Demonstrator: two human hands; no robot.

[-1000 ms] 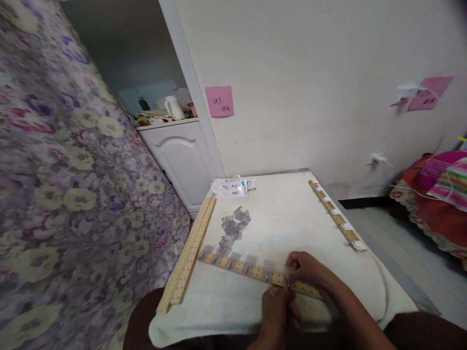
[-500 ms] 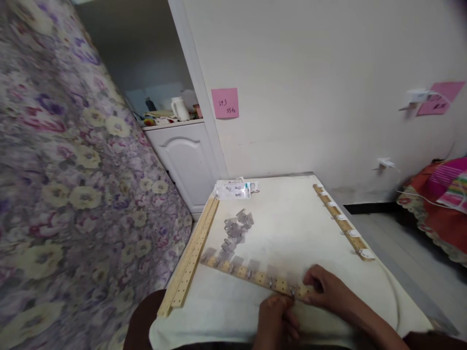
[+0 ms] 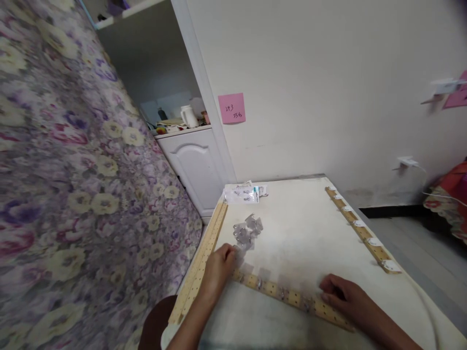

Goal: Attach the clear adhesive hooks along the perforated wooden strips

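Observation:
A perforated wooden strip lies slantwise across the near part of the table, with several clear-backed metal hooks along it. My left hand is at the strip's left end, fingers curled closed beside the clear pieces; what they hold is hidden. Near the strip's right end, my right hand is curled, its thumb and fingers at the strip's far edge. A loose pile of clear-backed hooks lies beyond my left hand.
Two bare perforated strips run along the table's left edge. Another strip with white hooks lies on the right edge. Hook packaging sits at the back left. A floral curtain hangs close on the left; a wall stands behind.
My left hand has moved from the strip's near edge to its left end by the loose hooks. The strip has shifted right and toward me. The view has turned slightly left.

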